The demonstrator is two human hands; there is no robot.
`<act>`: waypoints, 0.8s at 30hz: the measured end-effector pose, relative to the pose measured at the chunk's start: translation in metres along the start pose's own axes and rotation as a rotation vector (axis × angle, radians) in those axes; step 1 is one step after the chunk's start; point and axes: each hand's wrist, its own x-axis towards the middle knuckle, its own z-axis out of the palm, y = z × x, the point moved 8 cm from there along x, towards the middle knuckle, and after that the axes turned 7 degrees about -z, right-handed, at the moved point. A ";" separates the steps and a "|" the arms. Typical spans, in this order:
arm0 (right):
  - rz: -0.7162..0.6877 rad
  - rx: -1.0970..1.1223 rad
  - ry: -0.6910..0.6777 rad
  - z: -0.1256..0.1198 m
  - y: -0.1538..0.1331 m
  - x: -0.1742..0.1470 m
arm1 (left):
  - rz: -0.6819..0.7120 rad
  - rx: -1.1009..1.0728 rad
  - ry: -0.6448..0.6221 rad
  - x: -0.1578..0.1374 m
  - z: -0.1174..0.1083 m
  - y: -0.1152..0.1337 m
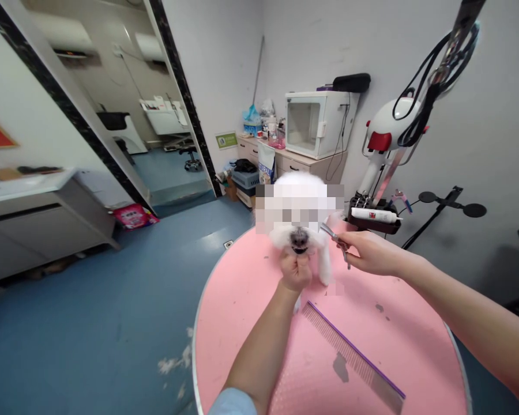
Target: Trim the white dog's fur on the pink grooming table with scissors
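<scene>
A white fluffy dog (pixel 300 187) stands on the round pink table (pixel 237 323), facing me; part of its face is blurred out. Below its mouth, my left hand (pixel 296 271) is closed on the chin fur. My right hand (pixel 367 252) grips a pair of scissors (pixel 342 245), the blades pointing at the side of the dog's muzzle. I cannot tell whether the blades touch the fur. A long metal comb with a purple spine (pixel 354 351) lies on the table in front of the dog, to the right of my left forearm.
Behind the table's right side stands a white and red dryer (pixel 391 124) on a stand, with a black tool tray (pixel 372 222). A white cabinet with a glass door (pixel 307 124) sits on drawers at the back. Cut fur (pixel 175 363) lies on the blue floor.
</scene>
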 end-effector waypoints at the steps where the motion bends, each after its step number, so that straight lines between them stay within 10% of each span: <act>1: 0.007 0.000 -0.002 0.001 0.001 -0.001 | -0.006 -0.002 -0.005 0.000 0.000 0.000; 17: 0.120 -0.086 0.127 0.006 0.011 -0.005 | -0.030 0.048 -0.001 0.004 -0.005 0.000; 24: 0.322 0.618 0.474 0.070 0.006 -0.028 | -0.021 0.050 -0.010 0.007 -0.007 -0.005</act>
